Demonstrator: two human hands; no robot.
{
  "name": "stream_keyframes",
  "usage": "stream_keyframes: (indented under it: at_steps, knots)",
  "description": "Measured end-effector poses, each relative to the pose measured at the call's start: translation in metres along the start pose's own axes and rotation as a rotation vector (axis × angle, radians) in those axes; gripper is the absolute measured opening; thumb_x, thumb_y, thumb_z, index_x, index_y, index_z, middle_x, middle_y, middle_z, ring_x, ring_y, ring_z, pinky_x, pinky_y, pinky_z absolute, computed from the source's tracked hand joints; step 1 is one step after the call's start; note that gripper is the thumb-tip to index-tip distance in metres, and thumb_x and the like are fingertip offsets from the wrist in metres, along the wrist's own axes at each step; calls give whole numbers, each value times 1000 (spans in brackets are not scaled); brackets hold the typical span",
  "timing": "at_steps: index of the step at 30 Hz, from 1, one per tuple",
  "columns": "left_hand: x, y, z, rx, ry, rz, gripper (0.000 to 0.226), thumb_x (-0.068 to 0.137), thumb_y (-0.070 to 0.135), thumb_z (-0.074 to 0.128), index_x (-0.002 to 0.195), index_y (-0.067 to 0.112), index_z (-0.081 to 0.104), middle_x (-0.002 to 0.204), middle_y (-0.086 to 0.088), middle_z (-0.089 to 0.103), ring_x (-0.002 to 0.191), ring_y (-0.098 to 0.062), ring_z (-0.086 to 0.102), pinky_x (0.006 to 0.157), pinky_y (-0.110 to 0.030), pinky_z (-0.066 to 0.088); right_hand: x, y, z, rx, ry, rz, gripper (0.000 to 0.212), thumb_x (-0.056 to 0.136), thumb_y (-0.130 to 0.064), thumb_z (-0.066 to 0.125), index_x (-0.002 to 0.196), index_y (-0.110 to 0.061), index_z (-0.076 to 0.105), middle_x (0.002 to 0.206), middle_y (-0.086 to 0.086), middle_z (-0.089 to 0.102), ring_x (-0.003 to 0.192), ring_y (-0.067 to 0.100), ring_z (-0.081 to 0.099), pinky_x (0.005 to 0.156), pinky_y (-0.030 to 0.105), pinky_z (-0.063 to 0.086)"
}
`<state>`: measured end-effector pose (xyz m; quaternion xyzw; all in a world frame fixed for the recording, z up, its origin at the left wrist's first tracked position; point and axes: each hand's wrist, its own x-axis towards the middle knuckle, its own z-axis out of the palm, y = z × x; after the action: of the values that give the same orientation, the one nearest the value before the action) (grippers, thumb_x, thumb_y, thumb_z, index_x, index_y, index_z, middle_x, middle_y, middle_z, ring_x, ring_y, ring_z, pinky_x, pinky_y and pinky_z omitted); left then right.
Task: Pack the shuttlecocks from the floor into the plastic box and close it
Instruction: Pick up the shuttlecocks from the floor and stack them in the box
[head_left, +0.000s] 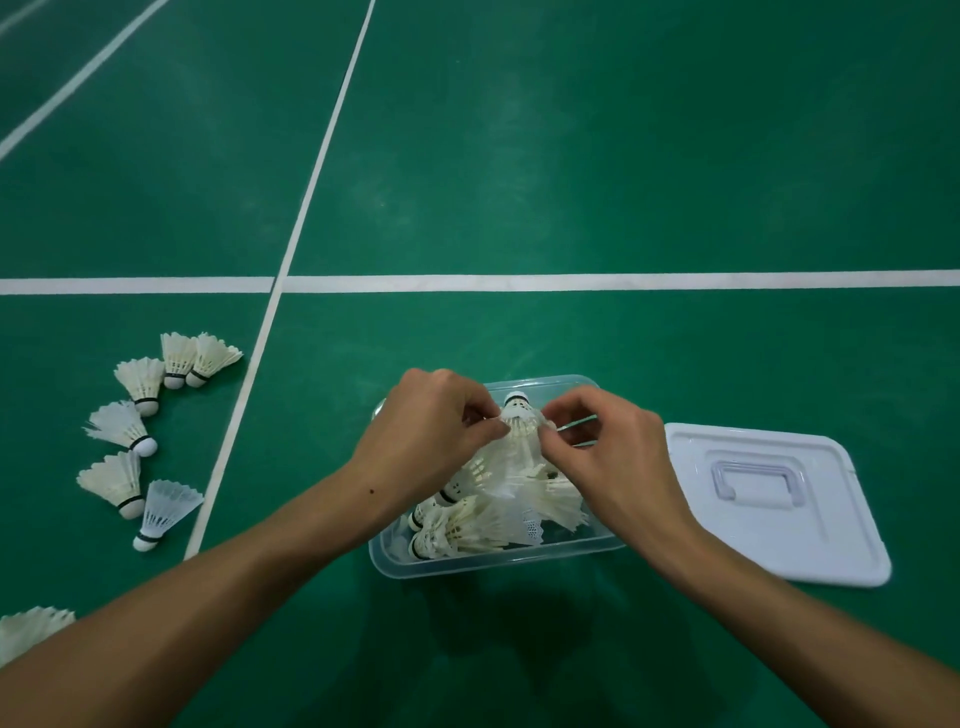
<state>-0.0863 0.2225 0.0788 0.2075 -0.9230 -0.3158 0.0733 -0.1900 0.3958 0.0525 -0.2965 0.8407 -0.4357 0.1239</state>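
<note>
Seven loose shuttlecocks (136, 435) lie in a curved row on the green court floor (571, 156) to our left, well apart from the plastic box (498, 560), and the feathers of at least one more (31, 626) show at the lower left edge, so we judge the packing partly done. We hold one shuttlecock (518, 415) cork-up over the box, the left hand (423, 426) and the right hand (605, 441) each pinching its feather skirt between thumb and fingertips from opposite sides, the remaining fingers curled in. Below it the box already carries a tangled heap of shuttlecocks (483, 519) lying at mixed angles, some feathers reaching up near the rim. Risk one: pressing this one down into the heap could bend or snap feathers, ours or those beneath, since the skirts interlock loosely. Risk two: with the heap unordered, the remaining ones may not fit below the rim, and the lid (769, 499), lying flat on the floor just to the right of the box, would then fail to seat or would crush the top layer. Risk three: the clear box looks light, so a sideways push while seating the shuttlecock could slide it on the smooth floor; we cannot tell how firmly it sits
</note>
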Motion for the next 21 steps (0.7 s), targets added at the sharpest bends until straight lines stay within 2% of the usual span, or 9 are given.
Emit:
stream_keyframes:
  at_steps: [5,9,11,13,15,18,21]
  knots:
    - [-4,-4,-8,-76,-37,19,31,81,40,86,107,25,81,77,20,69,73,7,66,66,-7,50,7,19,-19,12,58,52,10,86,-14,84,84,-21,77,74,-10,76,67,7,74,70,36,64]
    - [-7,-22,-19,-62,-85,49,28,80,36,86,105,23,82,77,19,69,76,9,66,69,-7,51,9,39,-55,99,-130,158,11,83,-7,87,84,-16,80,73,0,77,66,21,77,68,38,67]
    - [-8,-30,-20,-39,-124,54,27,80,36,86,104,23,82,78,19,71,76,8,67,71,-10,55,9,46,-63,65,-231,154,14,82,-5,87,82,-16,80,71,2,76,68,26,76,70,38,66]
    - [-9,-34,-18,-22,-159,65,26,80,37,86,102,24,83,80,16,74,74,5,69,73,-19,59,9,49,-59,-53,-316,85,17,80,-9,90,80,-24,82,70,-6,76,67,15,72,71,29,61]
    - [-10,-35,-14,-22,-186,78,24,80,38,87,99,25,83,79,18,74,72,4,69,68,-19,58,9,49,-47,-150,-383,12,18,77,-15,92,81,-29,83,72,-13,77,70,3,71,70,18,55]
    - [-10,-36,-7,1,-202,105,20,81,39,87,97,27,83,74,23,70,71,4,67,63,-11,47,10,44,-27,-198,-440,-41,14,78,-18,93,87,-26,85,77,-14,79,74,0,72,72,17,55]
    - [-9,-37,-3,37,-199,120,20,82,42,86,97,28,83,74,25,67,69,5,64,63,-16,48,10,42,-9,-239,-452,-101,13,78,-23,93,89,-24,85,80,-13,80,72,-1,72,73,9,49]
